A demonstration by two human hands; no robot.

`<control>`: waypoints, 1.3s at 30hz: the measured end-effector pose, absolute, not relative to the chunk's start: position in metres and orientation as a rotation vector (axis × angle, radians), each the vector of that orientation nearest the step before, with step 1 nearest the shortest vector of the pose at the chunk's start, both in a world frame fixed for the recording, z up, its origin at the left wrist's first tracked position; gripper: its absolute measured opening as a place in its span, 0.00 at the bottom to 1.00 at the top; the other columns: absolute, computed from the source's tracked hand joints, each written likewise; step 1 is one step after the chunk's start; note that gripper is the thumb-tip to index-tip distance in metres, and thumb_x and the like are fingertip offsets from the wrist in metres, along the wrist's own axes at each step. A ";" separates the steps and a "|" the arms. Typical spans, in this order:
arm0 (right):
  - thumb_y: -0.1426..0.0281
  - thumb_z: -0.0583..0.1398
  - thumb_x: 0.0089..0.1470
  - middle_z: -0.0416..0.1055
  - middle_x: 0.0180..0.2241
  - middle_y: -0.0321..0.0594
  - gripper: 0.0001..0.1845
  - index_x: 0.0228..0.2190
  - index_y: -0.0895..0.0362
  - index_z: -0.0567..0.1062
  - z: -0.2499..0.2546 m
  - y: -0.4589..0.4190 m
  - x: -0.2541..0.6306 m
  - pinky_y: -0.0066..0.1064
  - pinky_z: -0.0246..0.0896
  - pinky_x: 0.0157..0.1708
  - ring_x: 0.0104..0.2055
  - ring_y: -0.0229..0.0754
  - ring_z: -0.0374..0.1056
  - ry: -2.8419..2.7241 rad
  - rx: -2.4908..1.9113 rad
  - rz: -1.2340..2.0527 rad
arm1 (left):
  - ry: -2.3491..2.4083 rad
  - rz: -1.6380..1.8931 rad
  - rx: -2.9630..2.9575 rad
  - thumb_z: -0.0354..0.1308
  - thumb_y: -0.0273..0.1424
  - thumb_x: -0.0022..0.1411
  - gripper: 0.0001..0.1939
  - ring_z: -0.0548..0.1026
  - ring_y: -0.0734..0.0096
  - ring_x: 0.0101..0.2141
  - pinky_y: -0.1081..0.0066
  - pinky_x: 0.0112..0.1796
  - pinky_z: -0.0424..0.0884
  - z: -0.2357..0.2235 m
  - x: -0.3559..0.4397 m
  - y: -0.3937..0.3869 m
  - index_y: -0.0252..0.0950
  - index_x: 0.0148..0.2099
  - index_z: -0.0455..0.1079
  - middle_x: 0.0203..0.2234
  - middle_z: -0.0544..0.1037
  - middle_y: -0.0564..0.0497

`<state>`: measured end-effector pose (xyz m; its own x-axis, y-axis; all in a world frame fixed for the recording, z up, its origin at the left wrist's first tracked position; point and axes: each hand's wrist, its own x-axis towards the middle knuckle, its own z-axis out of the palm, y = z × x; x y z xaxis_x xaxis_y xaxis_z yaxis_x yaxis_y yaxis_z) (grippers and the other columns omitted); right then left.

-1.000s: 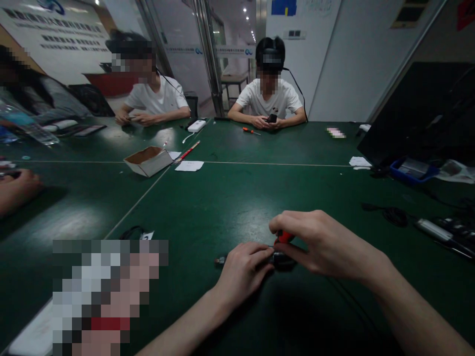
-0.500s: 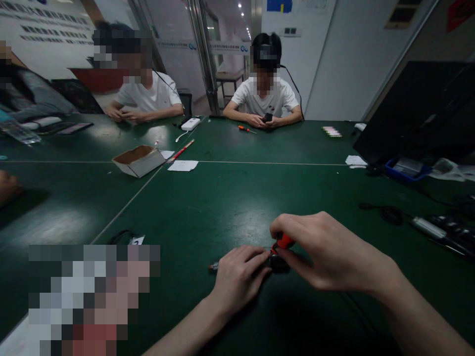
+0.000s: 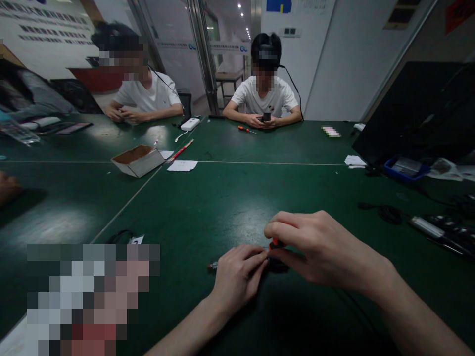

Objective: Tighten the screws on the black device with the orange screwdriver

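Note:
My left hand (image 3: 239,272) lies closed over a dark, slim object (image 3: 278,265) on the green table, holding it down. A metallic tip (image 3: 212,267) pokes out to the left of that hand; the part under the palm is hidden. My right hand (image 3: 322,247) is closed around the orange-and-black handle of a screwdriver (image 3: 275,244), just above the dark object and beside my left fingertips. The screwdriver's shaft is hidden by the fingers. A thin black cable (image 3: 354,306) runs along the table below my right wrist.
An open cardboard box (image 3: 137,160), paper slips (image 3: 182,165) and another screwdriver (image 3: 245,129) lie across the table (image 3: 237,193). At right are a dark monitor (image 3: 415,109), a blue tray (image 3: 406,169) and cabled tools (image 3: 432,228). Two people sit opposite; another hand (image 3: 9,187) rests at left.
My right hand has turned and shifted slightly left, its fingers now covering more of the orange handle. My left hand stays nearly where it was on the dark object.

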<state>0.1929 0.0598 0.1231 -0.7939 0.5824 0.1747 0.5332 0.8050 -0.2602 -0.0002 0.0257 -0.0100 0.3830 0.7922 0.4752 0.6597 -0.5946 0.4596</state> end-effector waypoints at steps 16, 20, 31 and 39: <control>0.64 0.54 0.62 0.65 0.31 0.35 0.08 0.37 0.56 0.65 0.120 0.062 0.191 0.29 0.44 0.22 0.26 0.35 0.59 -2.709 -0.857 0.073 | 1.315 1.011 2.457 0.51 0.30 0.66 0.12 0.77 0.66 0.31 0.68 0.32 0.73 -0.010 -0.001 0.026 0.39 0.39 0.77 0.33 0.79 0.49; 0.69 0.56 0.59 0.66 0.35 0.35 0.06 0.38 0.56 0.63 0.123 0.061 0.193 0.28 0.47 0.24 0.29 0.35 0.60 -2.721 -0.826 0.243 | 1.302 1.030 2.453 0.51 0.30 0.66 0.12 0.77 0.66 0.32 0.68 0.32 0.73 -0.010 -0.001 0.026 0.39 0.42 0.77 0.34 0.79 0.49; 0.66 0.54 0.62 0.66 0.31 0.34 0.06 0.39 0.55 0.63 0.119 0.061 0.190 0.29 0.44 0.22 0.27 0.36 0.60 -2.729 -0.867 0.089 | 1.361 0.944 2.461 0.59 0.30 0.62 0.05 0.76 0.65 0.31 0.67 0.32 0.70 -0.014 -0.002 0.026 0.40 0.40 0.76 0.34 0.78 0.51; 0.72 0.56 0.57 0.66 0.36 0.34 0.08 0.40 0.56 0.63 0.124 0.058 0.193 0.28 0.49 0.25 0.31 0.35 0.61 -2.715 -0.811 0.272 | 1.358 0.878 2.495 0.57 0.30 0.63 0.08 0.76 0.63 0.33 0.65 0.33 0.70 -0.014 -0.002 0.025 0.41 0.44 0.75 0.36 0.78 0.50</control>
<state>0.1930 0.0584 0.1241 -0.7980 0.5594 0.2241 0.5038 0.8233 -0.2613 -0.0016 0.0254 -0.0137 0.4125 0.8106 0.4157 0.7119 -0.5715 0.4081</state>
